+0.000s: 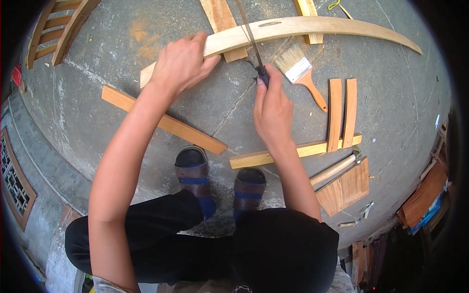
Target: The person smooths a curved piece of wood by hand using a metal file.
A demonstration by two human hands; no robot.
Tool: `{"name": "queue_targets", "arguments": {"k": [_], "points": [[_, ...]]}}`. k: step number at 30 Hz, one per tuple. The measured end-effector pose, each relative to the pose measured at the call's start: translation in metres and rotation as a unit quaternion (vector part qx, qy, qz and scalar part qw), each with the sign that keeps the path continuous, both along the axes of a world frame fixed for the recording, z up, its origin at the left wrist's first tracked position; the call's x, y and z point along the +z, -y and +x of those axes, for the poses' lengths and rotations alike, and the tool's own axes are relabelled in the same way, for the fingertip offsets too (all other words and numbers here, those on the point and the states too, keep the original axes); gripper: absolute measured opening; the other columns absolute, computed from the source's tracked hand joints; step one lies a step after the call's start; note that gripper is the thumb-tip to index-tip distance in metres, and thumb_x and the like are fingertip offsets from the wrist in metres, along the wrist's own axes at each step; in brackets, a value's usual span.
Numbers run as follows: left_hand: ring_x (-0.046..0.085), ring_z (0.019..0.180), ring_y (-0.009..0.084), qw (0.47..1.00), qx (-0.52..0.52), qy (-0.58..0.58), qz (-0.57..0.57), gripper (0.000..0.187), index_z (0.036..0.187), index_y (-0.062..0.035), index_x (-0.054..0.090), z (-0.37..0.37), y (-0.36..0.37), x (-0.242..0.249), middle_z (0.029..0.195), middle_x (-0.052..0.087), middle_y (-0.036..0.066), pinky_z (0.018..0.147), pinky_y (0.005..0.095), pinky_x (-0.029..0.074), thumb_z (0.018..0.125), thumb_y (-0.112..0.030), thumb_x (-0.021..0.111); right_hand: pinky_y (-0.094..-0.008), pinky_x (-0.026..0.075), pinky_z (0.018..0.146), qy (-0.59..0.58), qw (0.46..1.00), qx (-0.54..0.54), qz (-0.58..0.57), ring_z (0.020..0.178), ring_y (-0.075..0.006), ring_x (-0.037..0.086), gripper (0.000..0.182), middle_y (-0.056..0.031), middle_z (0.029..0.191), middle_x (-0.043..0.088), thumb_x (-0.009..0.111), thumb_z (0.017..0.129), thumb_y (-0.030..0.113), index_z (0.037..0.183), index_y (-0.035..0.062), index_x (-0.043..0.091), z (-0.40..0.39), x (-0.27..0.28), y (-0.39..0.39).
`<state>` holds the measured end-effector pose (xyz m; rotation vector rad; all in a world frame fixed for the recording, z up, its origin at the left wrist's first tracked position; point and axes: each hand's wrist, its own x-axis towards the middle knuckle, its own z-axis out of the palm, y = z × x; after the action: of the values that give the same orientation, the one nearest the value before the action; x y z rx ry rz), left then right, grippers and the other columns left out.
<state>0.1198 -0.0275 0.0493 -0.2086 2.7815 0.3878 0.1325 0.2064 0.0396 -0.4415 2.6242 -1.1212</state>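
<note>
- While the grey floor [391, 97] spreads under everything, a wooden frame with slats [73, 34] stands at the far left.
- The long curved plank [293, 27] runs across the far side of the floor, lying over two pieces of wood, with a narrow slot in its face near the saw.
- The left hand [181, 63] is on the plank near its left end, its fingers curled over the wood and gripping it.
- The right hand [274, 110] has its fingers closed round the black handle of the saw [252, 41], whose thin dark blade crosses the plank beside the left support [220, 17].
- The right support [307, 10], a yellowish piece, sits under the plank farther along.
- A yellow strip [312, 150] lies near the feet, to the right; a brown strip [190, 133] lies slantwise to the left.
- Two short slats, one [334, 112] beside the other [350, 112], rest with their near ends on the yellow strip.
- A tapered board [347, 188] lies just beyond the right forearm, a hammer [334, 169] along its edge.
- A wide paintbrush [299, 71] lies near the right hand.
</note>
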Motion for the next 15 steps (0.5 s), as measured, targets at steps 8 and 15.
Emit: {"name": "queue_targets", "arguments": {"k": [8,15], "points": [[0.071,0.092,0.0501,0.995,0.02,0.074,0.058,0.046,0.11,0.0057,0.07,-0.014,0.007,0.011,0.089,0.071,0.034,0.088,0.0551,0.055,0.099,-0.038,0.061,-0.0461,0.054,0.063,0.024,0.985,0.09,0.144,0.073,-0.0382,0.07,0.08,-0.0208,0.096,0.072,0.055,0.101,-0.002,0.172,0.0239,0.027,0.024,0.037,-0.02],[0.073,0.097,0.0471,0.984,0.009,0.145,0.098,0.053,0.118,0.0068,0.071,-0.024,0.013,0.016,0.097,0.073,0.034,0.096,0.0535,0.056,0.102,-0.043,0.057,-0.0434,0.052,0.06,-0.011,0.988,0.076,0.134,0.067,-0.0333,0.066,0.083,-0.0144,0.085,0.066,0.056,0.098,-0.004,0.171,0.0258,0.03,0.027,0.042,-0.01]]}}
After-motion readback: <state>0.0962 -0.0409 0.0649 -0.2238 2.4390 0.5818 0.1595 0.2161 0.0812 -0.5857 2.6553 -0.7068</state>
